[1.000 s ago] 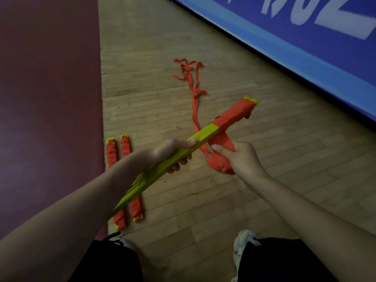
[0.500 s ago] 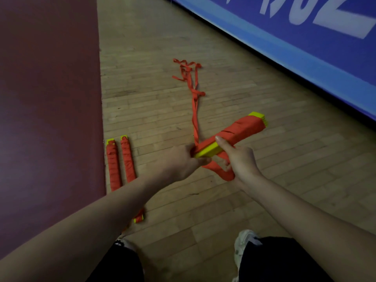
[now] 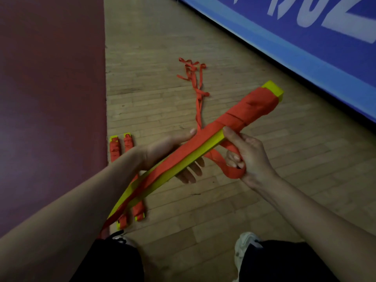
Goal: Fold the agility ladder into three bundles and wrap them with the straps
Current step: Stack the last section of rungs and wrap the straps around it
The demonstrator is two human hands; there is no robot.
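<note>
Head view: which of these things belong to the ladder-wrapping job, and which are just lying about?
Part of the job: half-wrapped bundle, held by the left hand; orange strap, gripped by the right hand; two wrapped bundles on the floor.
Just there: blue banner; dark red surface; white shoe.

A sports hall: strip-wood floor (image 3: 203,200), maroon court area (image 3: 50,98), blue lettered banner (image 3: 305,37) along the edge.

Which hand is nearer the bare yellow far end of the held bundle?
Right. The right hand, gripping the strap, sits beside the bundle nearer its yellow end; the left hand grips it further back.
</note>
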